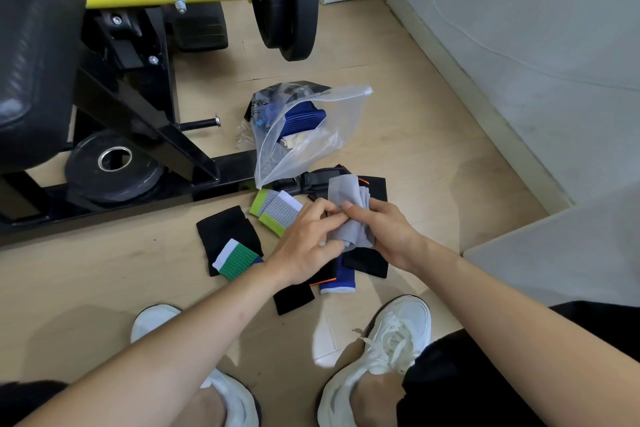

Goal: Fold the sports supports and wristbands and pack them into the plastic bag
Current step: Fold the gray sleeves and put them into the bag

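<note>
Here, in the head view, both hands meet over a soft grey knitted support (348,204), partly folded into layers. The left hand (304,246) pinches its lower edge with curled fingers; the right hand (384,236) has its thumb and fingers curled round the bunched side. Under them a heap of black elastic supports (369,262) lies on the wooden floor (433,149). Just beyond is the clear, crinkled plastic bag (332,121), its mouth gaping toward the person, with a ribbed blue support (304,121) inside. To the left, a lime-and-grey waffle-knit wristband (277,210) lies near a green-and-white wristband (235,258), which rests on a flat black sleeve (225,229). A round weight plate (287,0) hangs behind.
</note>
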A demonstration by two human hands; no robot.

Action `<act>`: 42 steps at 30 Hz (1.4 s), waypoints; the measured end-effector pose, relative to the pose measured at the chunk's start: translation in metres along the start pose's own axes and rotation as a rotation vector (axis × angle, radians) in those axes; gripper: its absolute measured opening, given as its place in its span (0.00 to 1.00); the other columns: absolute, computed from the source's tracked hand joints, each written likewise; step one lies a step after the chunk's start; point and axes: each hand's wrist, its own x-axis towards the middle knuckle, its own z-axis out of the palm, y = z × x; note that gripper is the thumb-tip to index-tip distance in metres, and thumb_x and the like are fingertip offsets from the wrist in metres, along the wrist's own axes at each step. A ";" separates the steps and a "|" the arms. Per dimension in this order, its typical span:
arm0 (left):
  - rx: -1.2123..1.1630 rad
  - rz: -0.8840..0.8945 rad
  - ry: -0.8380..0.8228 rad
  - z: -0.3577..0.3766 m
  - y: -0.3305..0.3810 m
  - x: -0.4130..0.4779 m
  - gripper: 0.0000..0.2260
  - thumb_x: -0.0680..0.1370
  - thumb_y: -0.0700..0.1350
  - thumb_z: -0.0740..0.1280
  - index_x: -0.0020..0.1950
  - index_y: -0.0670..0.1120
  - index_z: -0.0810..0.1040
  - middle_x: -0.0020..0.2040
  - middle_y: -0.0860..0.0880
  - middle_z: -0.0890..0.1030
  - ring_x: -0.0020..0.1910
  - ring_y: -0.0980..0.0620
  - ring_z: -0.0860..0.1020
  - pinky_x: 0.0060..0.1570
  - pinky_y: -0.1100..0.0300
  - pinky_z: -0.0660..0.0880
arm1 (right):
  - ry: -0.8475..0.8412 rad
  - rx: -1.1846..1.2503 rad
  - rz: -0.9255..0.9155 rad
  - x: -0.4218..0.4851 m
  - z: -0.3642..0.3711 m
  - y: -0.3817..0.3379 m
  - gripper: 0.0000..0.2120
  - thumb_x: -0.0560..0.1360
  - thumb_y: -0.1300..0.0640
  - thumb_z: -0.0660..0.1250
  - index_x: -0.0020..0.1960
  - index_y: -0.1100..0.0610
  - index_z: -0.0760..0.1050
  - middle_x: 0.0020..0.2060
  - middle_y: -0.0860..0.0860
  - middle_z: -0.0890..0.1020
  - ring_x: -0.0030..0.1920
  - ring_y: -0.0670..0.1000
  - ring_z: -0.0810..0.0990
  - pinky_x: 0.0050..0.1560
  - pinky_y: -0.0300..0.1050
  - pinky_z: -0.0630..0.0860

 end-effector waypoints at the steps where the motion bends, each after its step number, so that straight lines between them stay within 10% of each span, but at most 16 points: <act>1: -0.123 -0.059 0.027 -0.003 0.000 0.002 0.21 0.74 0.53 0.62 0.64 0.47 0.81 0.55 0.52 0.74 0.56 0.51 0.73 0.55 0.57 0.73 | -0.011 -0.002 0.000 0.001 -0.003 0.001 0.14 0.78 0.56 0.70 0.59 0.63 0.78 0.55 0.61 0.84 0.54 0.59 0.84 0.59 0.58 0.79; 6: -0.407 -0.239 0.179 -0.019 0.004 0.013 0.19 0.77 0.47 0.73 0.66 0.57 0.76 0.62 0.49 0.67 0.64 0.53 0.70 0.52 0.74 0.72 | -0.042 -0.014 -0.065 0.001 -0.010 -0.006 0.13 0.79 0.58 0.68 0.62 0.62 0.77 0.56 0.60 0.84 0.57 0.62 0.83 0.59 0.60 0.79; 11: -0.597 -0.195 0.003 -0.013 -0.004 0.015 0.35 0.72 0.49 0.78 0.76 0.63 0.67 0.73 0.52 0.69 0.71 0.52 0.72 0.67 0.52 0.75 | -0.031 -0.041 -0.114 -0.001 0.000 -0.008 0.20 0.78 0.56 0.70 0.67 0.57 0.72 0.55 0.65 0.82 0.56 0.66 0.82 0.57 0.65 0.79; 15: -0.720 -0.316 0.020 -0.017 -0.005 0.020 0.38 0.72 0.43 0.79 0.78 0.57 0.66 0.70 0.52 0.76 0.64 0.55 0.79 0.63 0.53 0.78 | -0.082 -0.103 -0.161 -0.006 0.007 -0.010 0.30 0.78 0.60 0.69 0.74 0.43 0.63 0.53 0.62 0.83 0.52 0.61 0.85 0.52 0.59 0.82; 20: -0.706 -0.369 -0.024 -0.033 -0.012 0.026 0.38 0.71 0.42 0.80 0.77 0.53 0.67 0.64 0.55 0.79 0.60 0.61 0.80 0.56 0.62 0.79 | -0.308 -0.227 -0.083 -0.004 0.000 -0.027 0.21 0.78 0.63 0.69 0.69 0.49 0.74 0.58 0.55 0.83 0.58 0.57 0.83 0.59 0.56 0.80; 23: -0.541 -0.351 -0.045 -0.051 -0.014 0.035 0.34 0.69 0.41 0.79 0.73 0.56 0.71 0.62 0.53 0.79 0.55 0.54 0.81 0.49 0.62 0.77 | -0.273 -0.297 -0.085 0.007 -0.003 -0.035 0.21 0.75 0.65 0.72 0.66 0.50 0.77 0.54 0.53 0.84 0.55 0.54 0.84 0.56 0.56 0.81; 29: 0.226 -0.170 0.532 -0.097 -0.033 0.058 0.14 0.71 0.43 0.74 0.55 0.54 0.81 0.60 0.51 0.72 0.57 0.50 0.73 0.55 0.57 0.72 | -0.149 -0.269 -0.167 0.042 0.005 -0.062 0.20 0.76 0.64 0.71 0.65 0.51 0.78 0.45 0.54 0.81 0.44 0.50 0.83 0.49 0.52 0.83; 34: 0.536 -0.258 0.191 -0.120 -0.052 0.096 0.25 0.73 0.49 0.74 0.70 0.58 0.74 0.78 0.48 0.58 0.71 0.42 0.64 0.63 0.50 0.71 | -0.052 -0.344 -0.271 0.076 0.026 -0.076 0.19 0.76 0.58 0.73 0.65 0.47 0.77 0.47 0.54 0.79 0.44 0.50 0.78 0.45 0.44 0.81; 42: 0.331 -0.062 0.205 -0.173 -0.051 0.138 0.36 0.73 0.32 0.68 0.79 0.49 0.64 0.70 0.51 0.67 0.48 0.54 0.78 0.51 0.61 0.74 | 0.017 -0.197 -0.276 0.163 0.071 -0.092 0.22 0.73 0.52 0.74 0.66 0.45 0.76 0.65 0.57 0.75 0.58 0.56 0.81 0.57 0.55 0.81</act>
